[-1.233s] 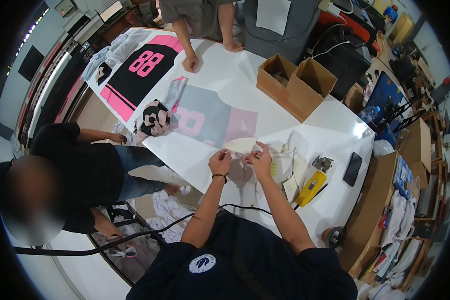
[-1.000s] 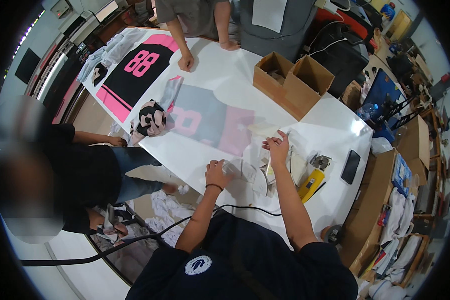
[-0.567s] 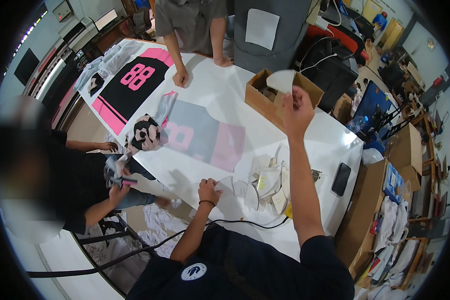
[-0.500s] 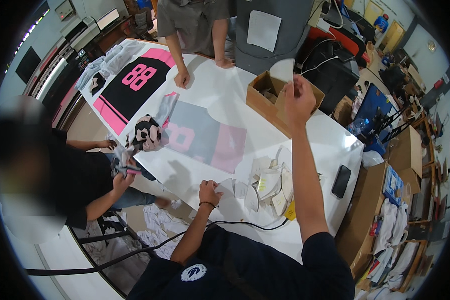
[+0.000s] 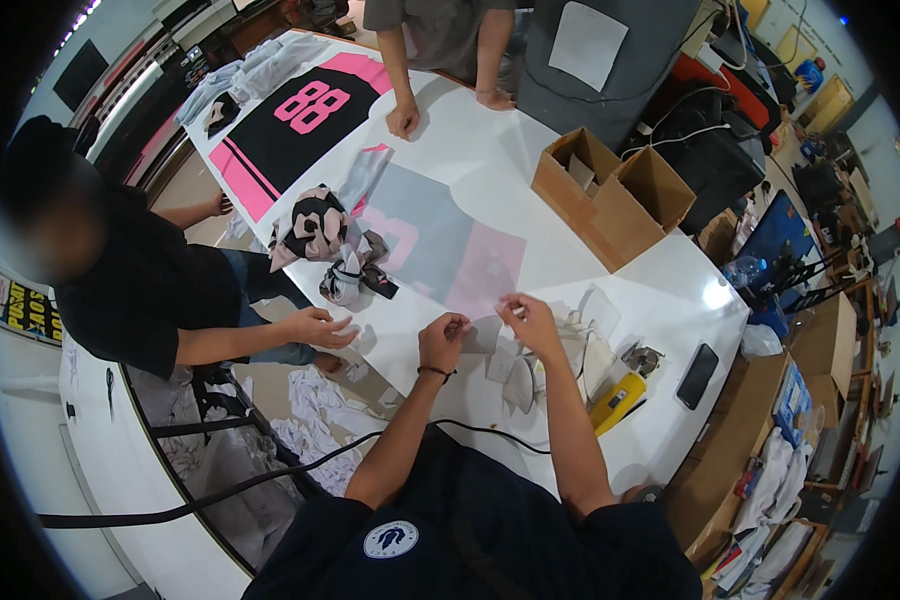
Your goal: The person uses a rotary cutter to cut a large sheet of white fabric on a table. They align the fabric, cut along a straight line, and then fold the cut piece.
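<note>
My left hand is closed over the near side of the white table, its fingertips on a pale grey cut piece. Just right of it is my right hand, thumb and fingers pinched together. Whatever is in that pinch, if anything, is too small to make out. A heap of white cut pieces lies beneath and beside my right forearm. Close to that forearm rests a yellow hand-held cutter with a metal head. Beyond both hands lies a pale see-through jersey panel with pink parts.
An open cardboard box stands at the far right, near a black phone. Crumpled fabric bundles and a black-and-pink jersey panel lie left. A co-worker's hand reaches over the left edge; another person's fists rest on the far side.
My right hand has come down from above the box to beside my left, without the white curved piece it held. The co-worker at left has let go of a fabric bundle, now on the table.
</note>
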Available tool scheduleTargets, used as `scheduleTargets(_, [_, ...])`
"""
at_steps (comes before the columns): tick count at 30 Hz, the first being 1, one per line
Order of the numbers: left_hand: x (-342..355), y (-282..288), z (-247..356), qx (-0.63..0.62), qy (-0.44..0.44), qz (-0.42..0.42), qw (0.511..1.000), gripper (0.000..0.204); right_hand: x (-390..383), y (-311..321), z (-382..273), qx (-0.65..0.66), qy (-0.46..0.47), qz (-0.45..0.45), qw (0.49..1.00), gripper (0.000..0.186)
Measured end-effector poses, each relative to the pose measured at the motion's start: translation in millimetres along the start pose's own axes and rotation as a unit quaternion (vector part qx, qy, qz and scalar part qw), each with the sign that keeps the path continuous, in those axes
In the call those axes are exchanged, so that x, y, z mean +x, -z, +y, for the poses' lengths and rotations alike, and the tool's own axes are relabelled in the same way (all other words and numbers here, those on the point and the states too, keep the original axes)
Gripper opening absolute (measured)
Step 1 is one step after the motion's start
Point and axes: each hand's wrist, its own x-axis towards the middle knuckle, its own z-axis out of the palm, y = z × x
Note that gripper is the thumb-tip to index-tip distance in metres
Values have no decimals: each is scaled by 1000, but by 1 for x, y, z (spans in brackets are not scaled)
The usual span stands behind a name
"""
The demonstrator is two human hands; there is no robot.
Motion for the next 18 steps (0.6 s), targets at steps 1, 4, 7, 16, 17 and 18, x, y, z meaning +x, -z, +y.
scheduleTargets(1, [4, -2, 2, -6, -7, -5, 1000, 13, -8, -1, 3, 33, -42, -10, 999, 20])
scheduleTargets(4, [20, -8, -5, 10, -39, 33, 999, 21, -10, 2, 12, 125, -95, 16, 987, 15])
scheduleTargets(7, [28, -14, -17, -34, 7, 126, 991, 26, 2, 7, 26, 187, -85, 64, 977, 15])
scheduleTargets(16, [7, -46, -25, -341, 264, 18, 902, 28, 21, -5, 62, 264, -133, 100, 950, 19])
scheduleTargets(17, [8, -48, -26, -342, 265, 26, 901, 27, 22, -7, 61, 260, -130, 90, 952, 19])
scheduleTargets(18, [10, -47, -28, -339, 266, 30, 902, 27, 23, -8, 60, 257, -126, 82, 955, 20])
